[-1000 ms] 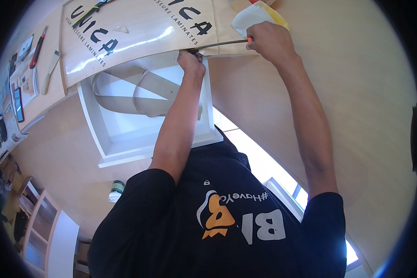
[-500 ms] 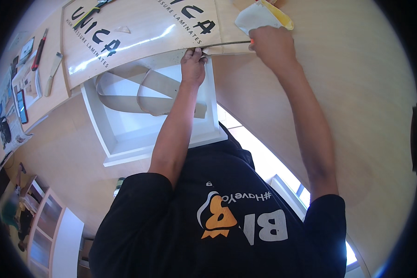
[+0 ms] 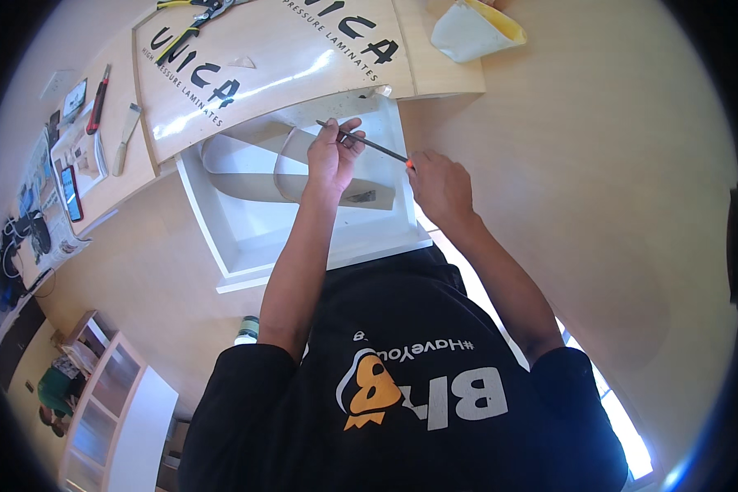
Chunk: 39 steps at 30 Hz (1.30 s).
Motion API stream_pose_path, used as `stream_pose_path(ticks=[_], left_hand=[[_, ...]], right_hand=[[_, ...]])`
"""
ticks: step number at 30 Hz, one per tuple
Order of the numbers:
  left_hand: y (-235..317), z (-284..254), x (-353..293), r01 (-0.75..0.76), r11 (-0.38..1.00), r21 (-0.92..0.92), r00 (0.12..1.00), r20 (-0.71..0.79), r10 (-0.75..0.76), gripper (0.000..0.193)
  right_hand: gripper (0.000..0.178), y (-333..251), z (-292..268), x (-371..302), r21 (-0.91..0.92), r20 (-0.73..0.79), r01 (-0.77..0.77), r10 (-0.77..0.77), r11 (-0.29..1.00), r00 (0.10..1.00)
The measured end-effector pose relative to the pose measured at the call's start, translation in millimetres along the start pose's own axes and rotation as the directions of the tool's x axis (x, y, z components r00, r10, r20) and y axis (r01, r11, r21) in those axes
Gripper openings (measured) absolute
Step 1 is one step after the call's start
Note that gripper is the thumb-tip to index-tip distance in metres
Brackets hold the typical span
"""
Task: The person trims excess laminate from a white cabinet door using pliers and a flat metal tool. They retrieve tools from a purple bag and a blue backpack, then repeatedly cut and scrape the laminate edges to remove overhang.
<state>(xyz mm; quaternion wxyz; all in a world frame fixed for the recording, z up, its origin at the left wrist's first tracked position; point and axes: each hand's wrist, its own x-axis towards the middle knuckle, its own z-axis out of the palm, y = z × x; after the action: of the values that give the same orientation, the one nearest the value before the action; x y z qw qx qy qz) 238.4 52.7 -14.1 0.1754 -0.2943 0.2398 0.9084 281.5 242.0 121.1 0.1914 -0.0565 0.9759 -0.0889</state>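
My right hand (image 3: 443,189) is closed round the handle of a thin dark file (image 3: 383,151); a bit of orange-red shows at the front of its grip. The blade slants up and left to my left hand (image 3: 334,157), whose thumb and fingers are curled about its far part, with the tip sticking out beyond. Both hands are over the right side of a pulled-out white drawer (image 3: 201,217). Inside the drawer lie long curved strips (image 3: 250,187) of pale sheet. The laminate-covered board (image 3: 279,78) lies just beyond, its curved edge facing me.
Yellow-and-black snips (image 3: 180,41) lie on the board. To the left are a scraper (image 3: 127,135), a red utility knife (image 3: 98,98) and a phone (image 3: 72,194). A white-and-yellow pouch (image 3: 476,31) sits far right. A person in green (image 3: 55,389) is at the lower left.
The file has come away from the board's edge, and both hands have drawn back towards me over the drawer. My right hand has moved down and left, closer to the left one.
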Motion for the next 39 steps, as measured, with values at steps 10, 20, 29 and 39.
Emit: stream_pose_path(ticks=[10, 20, 29, 39], left_hand=[[-13.0, 25.5, -7.0, 0.047, 0.993, 0.106, 0.998, -0.040, -0.043, 0.020], [-28.8, 73.5, 59.8, -0.089, 0.987, 0.133, 0.979, -0.170, 0.111, 0.024], [-57.3, 53.0, 75.9, -0.208, 0.967, 0.146, 0.978, 0.029, 0.206, 0.024], [-57.1, 38.0, 88.4, -0.258, 0.889, 0.378, 0.965, 0.050, 0.259, 0.031]], right_hand=[[0.014, 34.2, -40.2, 16.1, -0.131, -0.109, 0.051, -0.065, 0.990, 0.992], [0.018, 68.0, -122.6, 91.5, -0.488, -0.240, 0.079, -0.220, 0.869, 0.946], [0.021, 75.7, -115.0, 94.7, -0.530, -0.343, 0.132, -0.354, 0.838, 0.870], [0.023, 89.0, -102.1, 95.1, -0.485, -0.286, 0.076, -0.240, 0.871, 0.928]])
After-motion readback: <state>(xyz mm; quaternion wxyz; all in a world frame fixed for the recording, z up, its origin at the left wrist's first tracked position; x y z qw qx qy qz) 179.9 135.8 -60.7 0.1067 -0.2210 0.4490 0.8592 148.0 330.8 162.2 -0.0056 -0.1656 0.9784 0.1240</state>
